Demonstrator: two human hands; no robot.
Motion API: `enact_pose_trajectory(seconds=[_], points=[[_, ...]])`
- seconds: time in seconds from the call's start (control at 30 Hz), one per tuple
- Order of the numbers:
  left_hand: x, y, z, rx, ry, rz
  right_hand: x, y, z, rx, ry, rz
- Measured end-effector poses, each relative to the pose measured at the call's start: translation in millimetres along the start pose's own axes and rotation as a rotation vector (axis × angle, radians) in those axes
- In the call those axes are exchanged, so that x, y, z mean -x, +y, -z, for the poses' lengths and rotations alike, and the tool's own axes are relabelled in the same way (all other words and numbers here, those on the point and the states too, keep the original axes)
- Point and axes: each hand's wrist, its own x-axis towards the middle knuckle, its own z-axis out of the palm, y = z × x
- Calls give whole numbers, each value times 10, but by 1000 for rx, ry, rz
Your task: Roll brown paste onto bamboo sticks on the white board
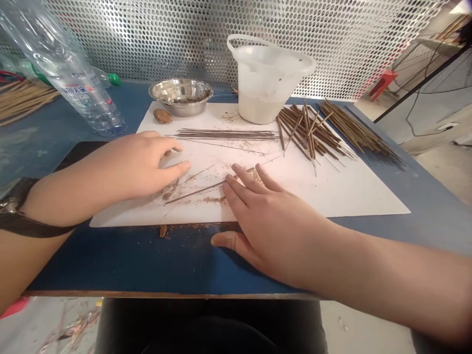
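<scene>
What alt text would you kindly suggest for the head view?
A right hand lies spread over a thin brown stick on a white sheet, left hand nearby. Beyond are a metal bowl, a plastic bucket and a stick pile.

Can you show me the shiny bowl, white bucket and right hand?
Shiny bowl (pixel 191 109), head view: outer wall.
White bucket (pixel 260 91), head view: front wall.
Right hand (pixel 273 221), head view: back of the hand.

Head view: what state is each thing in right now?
Left hand: open, apparently empty
Right hand: spread flat over the near stick
Near stick: straight, partly hidden under the right hand
Thin sticks: laid roughly parallel
Thick brown sticks: piled crisscross
Steel bowl: upright, soiled inside
Bucket: upright, uncovered
Bottle: standing, top out of frame
White sheet: flat, soiled
</scene>
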Motion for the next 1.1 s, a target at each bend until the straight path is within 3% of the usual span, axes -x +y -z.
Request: enact_pose_trajectory(seconds=[0.57,1.1], points=[[-6,-18,-16,-3,-5,13,-15,169,45,-58,-14,26],[5,-25,-13,-17,-17,-8,46,132,29,-67,-24,0]])
